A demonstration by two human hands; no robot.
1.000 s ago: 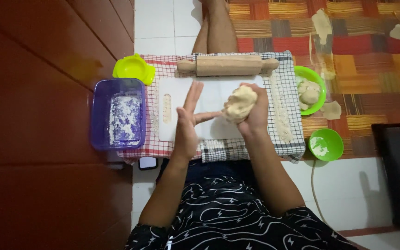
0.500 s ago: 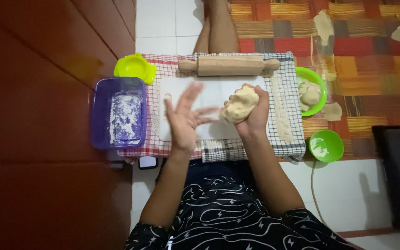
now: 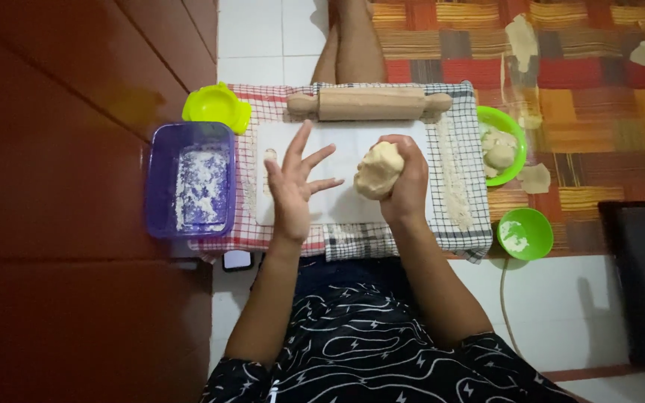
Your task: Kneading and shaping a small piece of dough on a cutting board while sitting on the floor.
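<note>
The lump of dough point(image 3: 377, 170) sits in the right hand point(image 3: 404, 179), gripped by curled fingers above the white board point(image 3: 345, 142), just right of the left hand point(image 3: 293, 186). The left hand holds nothing, palm flat and fingers spread over the board. A rolling pin point(image 3: 369, 103) lies beyond both hands.

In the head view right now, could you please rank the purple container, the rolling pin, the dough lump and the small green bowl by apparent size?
1. Purple container, clearly largest.
2. Rolling pin, longest but slimmer.
3. Dough lump in the right hand and the small green bowl: they look alike, and the dough is raised nearer the camera, so I won't rank them.
</note>
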